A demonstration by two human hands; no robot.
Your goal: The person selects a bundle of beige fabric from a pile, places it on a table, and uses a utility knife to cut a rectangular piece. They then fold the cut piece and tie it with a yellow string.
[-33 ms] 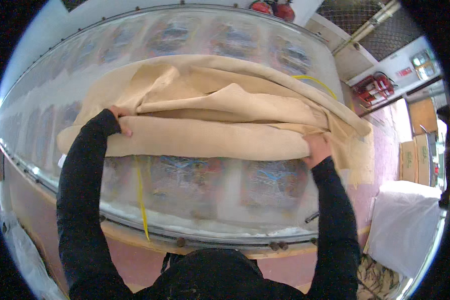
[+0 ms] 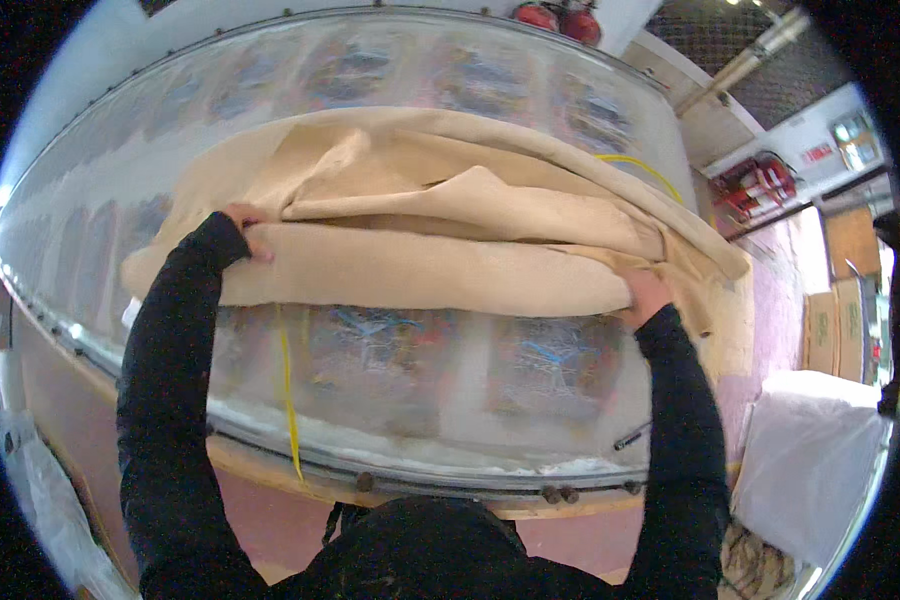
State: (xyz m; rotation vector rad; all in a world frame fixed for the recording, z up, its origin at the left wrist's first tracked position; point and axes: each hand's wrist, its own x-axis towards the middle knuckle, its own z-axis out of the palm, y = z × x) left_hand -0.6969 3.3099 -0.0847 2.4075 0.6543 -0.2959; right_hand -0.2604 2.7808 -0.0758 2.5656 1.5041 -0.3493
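Note:
A large piece of tan fabric (image 2: 430, 275) lies across the worktable in long, thick folds, with a raised, crumpled layer behind the front fold. My left hand (image 2: 252, 235) grips the front fold near its left end; its thumb lies on top, and some fingers are hidden. At the fold's right end, my right hand (image 2: 650, 292) is closed round the fabric, with its fingertips partly out of sight. Loose fabric hangs behind and to the right of that hand. Both forearms are in black sleeves.
Clear sheeting covers the long worktable (image 2: 470, 395), blurred coloured patches showing beneath. A yellow tape (image 2: 289, 400) runs to the near edge, by a small dark rod (image 2: 631, 436). Red fire extinguishers (image 2: 770, 180) stand right, beyond cardboard boxes (image 2: 835, 325) and a plastic-wrapped bundle (image 2: 810, 465).
The view has shifted very slightly. Both hands keep their hold on the front fold, which lies a touch farther from me.

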